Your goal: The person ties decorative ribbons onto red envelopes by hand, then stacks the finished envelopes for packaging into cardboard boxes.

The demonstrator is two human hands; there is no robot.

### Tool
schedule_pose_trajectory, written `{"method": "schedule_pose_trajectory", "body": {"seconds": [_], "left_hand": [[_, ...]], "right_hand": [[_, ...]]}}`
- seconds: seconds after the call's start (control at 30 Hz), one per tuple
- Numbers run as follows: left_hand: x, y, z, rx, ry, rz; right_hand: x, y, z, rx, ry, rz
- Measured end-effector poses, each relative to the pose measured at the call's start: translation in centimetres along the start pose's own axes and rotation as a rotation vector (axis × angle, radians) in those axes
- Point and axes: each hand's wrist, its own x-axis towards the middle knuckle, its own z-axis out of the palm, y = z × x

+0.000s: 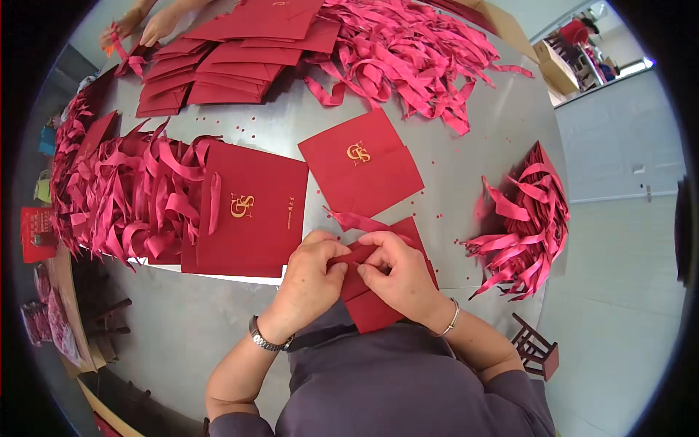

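Note:
Close to my body, a red paper gift bag (377,315) is held between my two hands at the table edge. My left hand (312,273), with a metal watch at the wrist, pinches the bag's upper edge. Facing it, my right hand (400,273) grips the same edge, thumb and fingers closed. A pink-red ribbon (360,221) trails out just beyond my fingertips; where it meets the bag is hidden. Another red bag (360,160) with a gold logo lies flat ahead. To the left, a bag (255,207) with a ribbon handle fronts a long row of ribboned bags (138,193).
Flat red bags (240,69) are stacked at the back beside a heap of loose ribbons (408,54). More ribboned bags (535,218) stand at the right. Small red dots dot the metal table (451,189). Another person's hands (156,28) hold a ribbon at the far left. A stool (535,349) stands lower right.

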Motion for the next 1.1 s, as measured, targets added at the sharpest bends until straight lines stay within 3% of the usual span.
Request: {"method": "schedule_pose_trajectory", "body": {"seconds": [0.37,0.53,0.67,0.87,1.1], "left_hand": [[-0.2,0.1,0.1,0.012,0.017,0.016],[-0.6,0.0,0.6,0.096,0.068,0.137],[-0.9,0.2,0.8,0.127,0.120,0.159],[-0.6,-0.2,0.4,-0.014,0.049,0.009],[-0.9,-0.2,0.7,-0.047,0.084,-0.003]], "right_hand": [[1.2,-0.8,-0.2,-0.162,-0.083,0.030],[0.9,-0.2,0.9,-0.467,0.037,-0.301],[0.3,-0.2,1.0,-0.390,0.073,-0.287],[0.1,-0.1,0.2,-0.201,0.063,-0.141],[1.3,-0.3,-0.7,-0.177,-0.102,-0.062]]}}
